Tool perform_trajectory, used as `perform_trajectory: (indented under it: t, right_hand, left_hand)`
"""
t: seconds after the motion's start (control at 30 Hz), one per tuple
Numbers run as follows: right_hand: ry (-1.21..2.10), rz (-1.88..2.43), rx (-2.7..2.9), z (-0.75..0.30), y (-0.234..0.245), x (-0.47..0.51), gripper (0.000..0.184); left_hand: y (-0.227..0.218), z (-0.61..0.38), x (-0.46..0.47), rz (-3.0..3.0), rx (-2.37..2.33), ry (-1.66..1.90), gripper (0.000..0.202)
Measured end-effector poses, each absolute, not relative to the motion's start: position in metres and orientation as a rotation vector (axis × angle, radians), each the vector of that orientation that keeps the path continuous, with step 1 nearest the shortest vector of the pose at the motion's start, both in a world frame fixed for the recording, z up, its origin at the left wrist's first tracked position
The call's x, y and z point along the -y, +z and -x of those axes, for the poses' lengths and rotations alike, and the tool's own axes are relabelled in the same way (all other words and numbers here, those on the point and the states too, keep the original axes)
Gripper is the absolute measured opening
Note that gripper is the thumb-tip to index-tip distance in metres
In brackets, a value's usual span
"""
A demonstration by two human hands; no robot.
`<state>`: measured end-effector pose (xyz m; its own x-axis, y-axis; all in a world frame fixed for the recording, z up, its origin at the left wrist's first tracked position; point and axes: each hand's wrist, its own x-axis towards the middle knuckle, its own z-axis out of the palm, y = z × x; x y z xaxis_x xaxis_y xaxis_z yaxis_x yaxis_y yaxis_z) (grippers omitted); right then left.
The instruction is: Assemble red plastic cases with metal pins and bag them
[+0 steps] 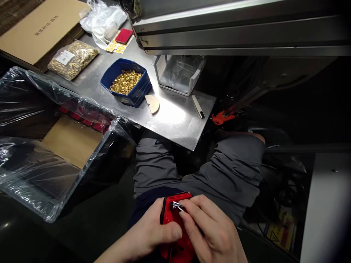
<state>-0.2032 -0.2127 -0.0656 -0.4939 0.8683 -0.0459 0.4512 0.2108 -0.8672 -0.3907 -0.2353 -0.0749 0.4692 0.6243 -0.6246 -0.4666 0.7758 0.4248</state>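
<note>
A red molded plastic part with a black edge [172, 216] rests over my lap. My left hand [153, 226] grips it from the left, its thumb pressed across the front face. With fingers pinched, my right hand [212, 226] holds a small shiny metal piece [177, 205] at a dark opening near the part's upper end. I cannot tell exactly what the metal piece is, since the fingertips cover some of it. The lower end of the red part is partly hidden behind the right hand.
On the metal table [181, 131] stand a blue bin [137, 95] of small brass pieces, a clear bin [189, 86], a pale half-round piece [153, 104] and a white utility knife [197, 107]. A bag of brass pieces [72, 60] lies behind. Left is a plastic-lined crate [82, 179].
</note>
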Motion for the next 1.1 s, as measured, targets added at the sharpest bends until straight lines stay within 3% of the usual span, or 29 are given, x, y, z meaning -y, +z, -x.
perform_trajectory:
  t: [0.43,0.7,0.83,1.1]
  right_hand:
    - [1.088,1.500,1.826,0.188,-0.072,0.207,0.021]
    - [1.113,1.206,1.924,0.190,-0.067,0.206,0.031]
    - [0.994,1.352,1.891,0.176,-0.066,0.192,0.025]
    - [0.763,1.566,1.834,0.200,-0.144,0.101,0.026]
  left_hand:
    - [-0.088,0.389,0.247,-0.075,-0.852,0.731,0.068]
    - [-0.095,0.393,0.252,0.070,-0.855,0.750,0.060]
    - [-0.090,0.400,0.246,0.107,-0.717,0.606,0.072]
    - [-0.082,0.404,0.242,0.014,-0.630,0.571,0.081]
